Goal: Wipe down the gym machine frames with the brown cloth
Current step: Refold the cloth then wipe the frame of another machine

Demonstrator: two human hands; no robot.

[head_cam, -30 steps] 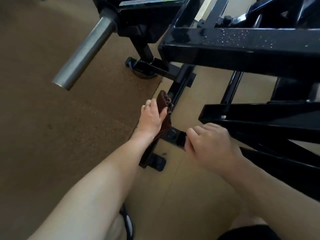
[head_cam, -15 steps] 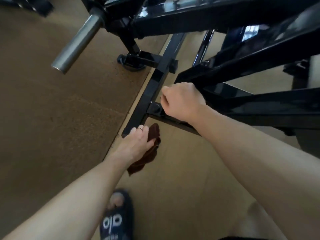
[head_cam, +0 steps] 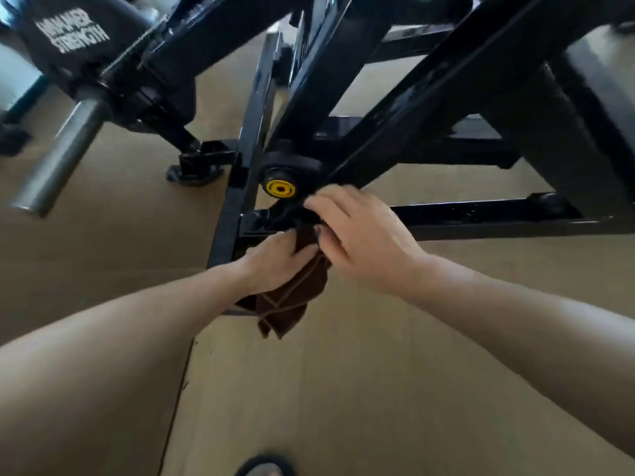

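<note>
Tan flooring [head_cam: 360, 389] spreads under everything, smooth and pale below the hands, while a rougher brown mat [head_cam: 86, 262] meets it along a dark seam to the left of the grip. Black gym machine frames [head_cam: 395, 108] fill the upper half: glossy painted beams crossing diagonally, a low horizontal bar [head_cam: 481, 218] running off to the right of the grip, and an upright-looking rail [head_cam: 247, 159] passing just left of it. Immediately above the grip sits a round yellow cap [head_cam: 280, 188] on a black pivot housing. Farther up and left, a bare grey metal peg [head_cam: 58, 159] juts out, and a dark pad [head_cam: 68, 32] carries white lettering, blurred. At the bottom edge the toe of a dark sandal [head_cam: 264, 467] shows.

Both bare forearms reach forward and converge at the joint where the low bar meets the rail. The left hand [head_cam: 275, 262] has its fingers curled round the brown cloth [head_cam: 292, 297], bunching it against the frame joint; most of the cloth hangs down below the hand in folds with lighter edge stitching. The right hand [head_cam: 354, 231] comes in from the right, knuckles up, its fingers bent and pinching the upper part of the cloth just beside the left hand's fingertips, right under the yellow cap. Motion blur softens the fingertips.
</note>
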